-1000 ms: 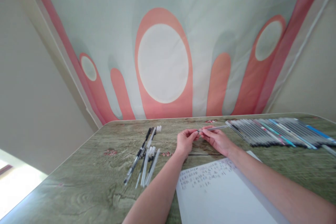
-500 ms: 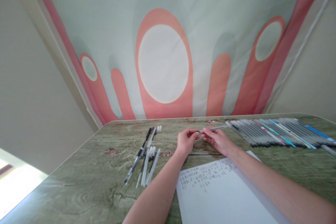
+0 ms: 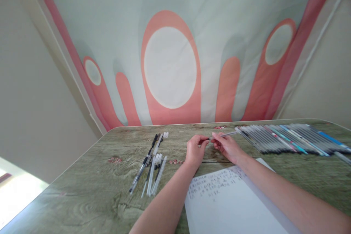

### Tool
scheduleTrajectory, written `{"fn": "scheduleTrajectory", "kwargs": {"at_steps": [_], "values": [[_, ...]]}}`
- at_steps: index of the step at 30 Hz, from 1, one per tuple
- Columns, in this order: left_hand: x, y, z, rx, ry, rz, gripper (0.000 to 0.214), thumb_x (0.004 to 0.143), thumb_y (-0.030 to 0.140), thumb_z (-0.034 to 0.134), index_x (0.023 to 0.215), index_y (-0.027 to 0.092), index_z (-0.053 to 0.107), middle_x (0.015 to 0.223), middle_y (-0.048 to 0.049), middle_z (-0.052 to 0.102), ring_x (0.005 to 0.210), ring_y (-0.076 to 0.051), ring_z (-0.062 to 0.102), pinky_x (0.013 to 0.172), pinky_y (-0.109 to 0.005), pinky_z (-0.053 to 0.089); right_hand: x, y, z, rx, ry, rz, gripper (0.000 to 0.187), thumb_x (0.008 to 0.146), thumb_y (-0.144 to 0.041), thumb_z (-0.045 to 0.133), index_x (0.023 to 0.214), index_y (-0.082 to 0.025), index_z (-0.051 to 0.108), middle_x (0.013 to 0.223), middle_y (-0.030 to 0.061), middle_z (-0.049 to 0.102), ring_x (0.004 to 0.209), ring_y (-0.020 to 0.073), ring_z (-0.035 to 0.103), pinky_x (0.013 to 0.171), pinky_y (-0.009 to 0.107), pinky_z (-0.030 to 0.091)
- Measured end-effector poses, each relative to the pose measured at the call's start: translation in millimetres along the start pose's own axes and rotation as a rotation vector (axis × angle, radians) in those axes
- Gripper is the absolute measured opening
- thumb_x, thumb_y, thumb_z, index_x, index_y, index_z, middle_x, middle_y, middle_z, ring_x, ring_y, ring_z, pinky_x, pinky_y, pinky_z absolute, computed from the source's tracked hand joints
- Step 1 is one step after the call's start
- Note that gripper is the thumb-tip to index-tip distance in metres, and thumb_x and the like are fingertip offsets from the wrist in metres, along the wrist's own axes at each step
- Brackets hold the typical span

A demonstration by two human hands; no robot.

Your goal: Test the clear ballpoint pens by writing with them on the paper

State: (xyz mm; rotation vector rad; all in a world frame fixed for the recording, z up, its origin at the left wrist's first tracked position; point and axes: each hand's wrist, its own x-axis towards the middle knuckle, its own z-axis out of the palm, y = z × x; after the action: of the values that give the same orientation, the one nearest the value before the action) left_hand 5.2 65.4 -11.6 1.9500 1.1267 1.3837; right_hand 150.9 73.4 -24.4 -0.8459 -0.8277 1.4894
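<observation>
Between my two hands a slim clear pen [image 3: 229, 134] is held, pointing up to the right toward the row of pens. My right hand [image 3: 227, 148] is closed around its barrel near the dark end. With thumb and fingers pinched, my left hand [image 3: 196, 148] grips the dark tip at the left; whether a separate small part is in that pinch is hidden. Below the hands lies a white sheet of paper [image 3: 230, 204] with handwritten lines near its top, partly under my right forearm.
On the right lies a long row of pens [image 3: 276, 137], mostly clear with dark ends, some coloured. Left of my hands are loose pen parts: clear barrels [image 3: 161, 175], white caps [image 3: 166, 135] and a dark pen [image 3: 146, 159]. A patterned wall covering [image 3: 171, 113] rises behind the wooden table [image 3: 90, 182].
My left hand has turned slightly, its fingers still pinched at the pen's tip. My right hand and the pen have hardly moved.
</observation>
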Motion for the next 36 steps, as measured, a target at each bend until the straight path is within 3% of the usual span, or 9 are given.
{"fn": "scheduleTrajectory", "kwargs": {"at_steps": [6, 8, 12, 16, 21, 31, 34, 36], "values": [[-1, -1, 2.2, -0.054, -0.003, 0.020, 0.010, 0.076, 0.021, 0.055, 0.081, 0.017, 0.063, 0.082, -0.0042, 0.062, 0.079, -0.013, 0.057, 0.073, -0.026, 0.047, -1, -1, 1, 0.005, 0.002, 0.014, 0.023, 0.065, -0.034, 0.069, 0.064, -0.015, 0.057, 0.058, -0.0002, 0.061, 0.045, 0.0043, 0.050, 0.040, 0.014, 0.040], [-1, -3, 6.4, -0.166, -0.005, -0.055, 0.015, 0.073, 0.023, 0.059, 0.086, 0.016, 0.061, 0.084, -0.0049, 0.062, 0.078, -0.013, 0.059, 0.074, -0.027, 0.048, 0, 0, 0, 0.003, 0.008, 0.019, 0.023, 0.065, -0.034, 0.069, 0.065, -0.014, 0.059, 0.060, 0.0004, 0.062, 0.046, 0.0041, 0.050, 0.041, 0.014, 0.041], [1, -8, 14.2, -0.380, -0.007, -0.259, 0.047, 0.063, 0.033, 0.069, 0.103, 0.015, 0.052, 0.086, -0.0064, 0.062, 0.075, -0.014, 0.061, 0.067, -0.026, 0.049, 2, 1, -2, 0.027, 0.004, 0.015, 0.023, 0.065, -0.035, 0.069, 0.064, -0.014, 0.060, 0.059, 0.0000, 0.060, 0.046, 0.0046, 0.049, 0.042, 0.015, 0.041], [0, -11, 15.3, -0.331, -0.060, -0.390, 0.042, 0.078, 0.054, 0.040, 0.082, 0.014, 0.054, 0.068, -0.0031, 0.060, 0.056, -0.012, 0.057, 0.051, -0.023, 0.045, 2, 1, -1, 0.001, 0.016, 0.000, 0.024, 0.063, -0.036, 0.070, 0.064, -0.015, 0.060, 0.061, 0.0003, 0.061, 0.046, 0.0051, 0.048, 0.041, 0.016, 0.040], [-1, -16, 13.9, -0.236, -0.072, -0.319, 0.038, 0.079, 0.051, 0.041, 0.072, 0.016, 0.051, 0.063, 0.0003, 0.058, 0.052, -0.009, 0.054, 0.052, -0.021, 0.043, -2, -1, 3, -0.070, -0.020, -0.029, 0.027, 0.061, -0.038, 0.071, 0.061, -0.016, 0.056, 0.056, -0.0015, 0.059, 0.046, 0.0065, 0.048, 0.041, 0.018, 0.038], [-1, -8, 11.3, -0.224, 0.000, -0.182, 0.025, 0.071, 0.035, 0.059, 0.086, 0.015, 0.056, 0.075, -0.0035, 0.062, 0.067, -0.012, 0.059, 0.066, -0.025, 0.046, 0, 1, 1, -0.043, -0.031, -0.037, 0.025, 0.062, -0.037, 0.070, 0.064, -0.015, 0.058, 0.059, -0.0012, 0.059, 0.045, 0.0051, 0.046, 0.041, 0.018, 0.037], [0, -11, 13.6, -0.241, 0.032, -0.229, 0.035, 0.072, 0.040, 0.058, 0.096, 0.015, 0.052, 0.079, -0.0041, 0.062, 0.067, -0.012, 0.058, 0.064, -0.023, 0.046, 1, 1, 0, -0.027, -0.025, -0.024, 0.026, 0.060, -0.037, 0.071, 0.065, -0.015, 0.059, 0.060, -0.0008, 0.060, 0.045, 0.0049, 0.046, 0.042, 0.018, 0.037], [0, -13, 14.9, -0.238, 0.010, -0.320, 0.036, 0.079, 0.048, 0.044, 0.089, 0.015, 0.054, 0.071, -0.0035, 0.061, 0.059, -0.011, 0.057, 0.056, -0.022, 0.044, 1, 1, 0, -0.034, -0.007, -0.020, 0.026, 0.060, -0.037, 0.072, 0.064, -0.015, 0.059, 0.060, -0.0006, 0.060, 0.046, 0.0052, 0.047, 0.042, 0.018, 0.037]]}}
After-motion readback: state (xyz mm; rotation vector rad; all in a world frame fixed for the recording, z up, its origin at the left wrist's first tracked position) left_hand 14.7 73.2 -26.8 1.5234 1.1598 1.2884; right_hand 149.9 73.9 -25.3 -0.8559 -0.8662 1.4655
